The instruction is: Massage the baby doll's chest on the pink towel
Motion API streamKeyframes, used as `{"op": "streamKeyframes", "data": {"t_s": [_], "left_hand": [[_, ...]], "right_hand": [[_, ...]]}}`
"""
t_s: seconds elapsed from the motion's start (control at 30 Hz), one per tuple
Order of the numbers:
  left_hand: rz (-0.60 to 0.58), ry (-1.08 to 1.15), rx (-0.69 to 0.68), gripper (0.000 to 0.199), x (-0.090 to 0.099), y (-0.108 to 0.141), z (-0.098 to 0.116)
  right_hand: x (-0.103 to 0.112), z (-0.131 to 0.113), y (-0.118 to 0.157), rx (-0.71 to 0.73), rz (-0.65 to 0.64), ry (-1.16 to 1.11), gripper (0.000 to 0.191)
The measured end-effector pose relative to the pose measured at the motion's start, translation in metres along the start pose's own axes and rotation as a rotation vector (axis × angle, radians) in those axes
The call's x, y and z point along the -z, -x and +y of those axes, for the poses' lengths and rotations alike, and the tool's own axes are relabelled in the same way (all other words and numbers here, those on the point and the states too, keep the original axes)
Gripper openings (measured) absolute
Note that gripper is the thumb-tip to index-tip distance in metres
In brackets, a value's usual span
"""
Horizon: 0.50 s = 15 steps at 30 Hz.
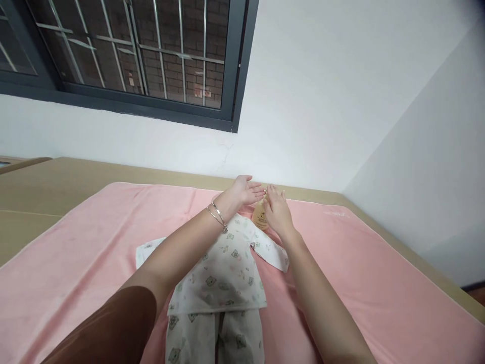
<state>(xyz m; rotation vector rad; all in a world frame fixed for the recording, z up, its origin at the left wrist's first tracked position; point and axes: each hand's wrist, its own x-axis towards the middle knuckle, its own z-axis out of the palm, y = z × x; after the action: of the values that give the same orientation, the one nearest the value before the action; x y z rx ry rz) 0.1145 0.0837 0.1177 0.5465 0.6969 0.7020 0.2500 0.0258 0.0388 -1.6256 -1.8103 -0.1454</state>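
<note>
Btm ctr: patterned trousers [195, 338], then matching top [227, 270], on pink cloth [341, 268]. Beyond, nr ctr: yellowish btl [260, 216] btwn hands, by top's collar. L hand [246, 192] open, palm up; R hand [278, 210] open, fingers at btl's top, contact unclear. A sideways knock might tip btl onto top. Btl contents/fill lvl: can't tell. Upper L: barred window [144, 50].
</note>
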Motion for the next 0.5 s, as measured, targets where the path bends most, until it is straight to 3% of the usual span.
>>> {"op": "streamKeyframes", "data": {"t_s": [0.23, 0.5], "left_hand": [[0.003, 0.237, -0.134, 0.058, 0.016, 0.033, 0.015], [0.013, 0.207, -0.114, 0.053, 0.039, 0.121, -0.004]], "right_hand": [[-0.001, -0.022, -0.002, -0.093, -0.015, 0.228, 0.056], [-0.011, -0.045, 0.005, -0.204, -0.056, 0.421, 0.069]]}}
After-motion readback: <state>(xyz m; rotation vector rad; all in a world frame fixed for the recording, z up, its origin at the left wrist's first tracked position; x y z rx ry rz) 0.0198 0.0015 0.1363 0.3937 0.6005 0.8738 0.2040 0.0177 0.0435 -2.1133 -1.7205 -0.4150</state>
